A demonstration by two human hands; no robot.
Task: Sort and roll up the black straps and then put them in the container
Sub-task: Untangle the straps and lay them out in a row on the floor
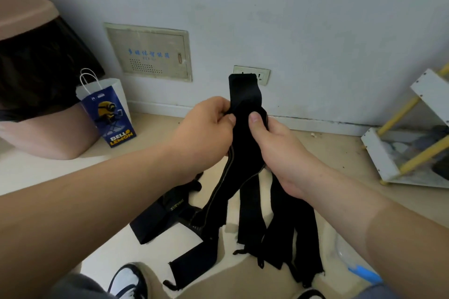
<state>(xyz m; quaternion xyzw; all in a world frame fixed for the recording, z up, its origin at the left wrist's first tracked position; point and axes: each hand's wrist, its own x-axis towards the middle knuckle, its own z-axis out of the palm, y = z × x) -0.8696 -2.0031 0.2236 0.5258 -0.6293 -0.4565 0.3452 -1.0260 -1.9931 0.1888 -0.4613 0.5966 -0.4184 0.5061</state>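
A bundle of black straps (245, 153) hangs in front of me, its top end sticking up above my hands and its loose ends trailing down to the floor. My left hand (206, 136) pinches the bundle's left edge with thumb and fingers. My right hand (279, 150) grips the right side, thumb pressed on the front. More black straps (165, 213), one with lettering, lie on the pale floor below. A clear container with a blue clip (352, 257) sits at the lower right, partly hidden by my right forearm.
A blue paper bag (109, 114) stands by the wall at left beside a pink bin with a black liner (41, 94). A white and yellow rack (413, 138) stands at right. My shoe (128, 281) is at the bottom edge.
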